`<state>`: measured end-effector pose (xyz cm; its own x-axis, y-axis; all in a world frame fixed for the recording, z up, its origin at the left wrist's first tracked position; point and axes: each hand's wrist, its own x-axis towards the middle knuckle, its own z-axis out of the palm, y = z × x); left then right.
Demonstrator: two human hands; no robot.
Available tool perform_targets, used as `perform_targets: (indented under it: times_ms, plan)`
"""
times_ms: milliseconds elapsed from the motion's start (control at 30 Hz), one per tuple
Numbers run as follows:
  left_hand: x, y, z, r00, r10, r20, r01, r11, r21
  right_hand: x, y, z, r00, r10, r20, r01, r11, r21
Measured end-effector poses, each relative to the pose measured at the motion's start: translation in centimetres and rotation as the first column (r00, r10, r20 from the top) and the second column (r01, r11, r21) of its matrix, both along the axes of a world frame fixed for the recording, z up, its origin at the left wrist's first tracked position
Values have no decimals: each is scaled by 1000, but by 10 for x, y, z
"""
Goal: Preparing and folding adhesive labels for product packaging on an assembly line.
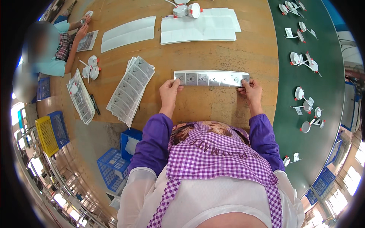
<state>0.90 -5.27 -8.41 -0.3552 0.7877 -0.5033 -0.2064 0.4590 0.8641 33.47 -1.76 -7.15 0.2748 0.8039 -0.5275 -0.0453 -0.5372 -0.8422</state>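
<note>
A strip of silver-grey printed labels [213, 79] lies level across the wooden table in front of me, with the white edges of further strips showing behind it. My left hand [169, 93] pinches its left end, thumb on top. At the right end my right hand [251, 92] does the same, its thumb pressed on the last label. The fingers under the strip are mostly hidden. Left of my hands, a fanned pile of similar label strips [131, 89] rests at a slant.
White backing sheets [197, 28] lie at the table's far side, with white round lamp fittings [186, 10] on them. A co-worker [53, 49] handles a small white part at far left. Right of the table runs a green conveyor belt [292, 144] carrying several fittings. Blue crates [113, 167] stand below left.
</note>
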Motion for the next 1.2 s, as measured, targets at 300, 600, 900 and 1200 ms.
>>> perform_targets:
  times_ms: [300,600,900,1200]
  plan:
    - [0,-3,-5,999,4,-54,-2,999,35,-6,-3,3,998,-46,41,45,999,22]
    - [9,-3,-9,826,-86,-557,114,993,14,-13,-1,9,991,-28,128,29,1000,-10]
    - [20,0,15,396,-172,-902,229,970,-85,-15,-9,11,910,9,414,-24,999,30]
    - [1,-6,-10,399,-56,-915,310,948,77,-9,-1,7,953,56,297,-52,998,-23]
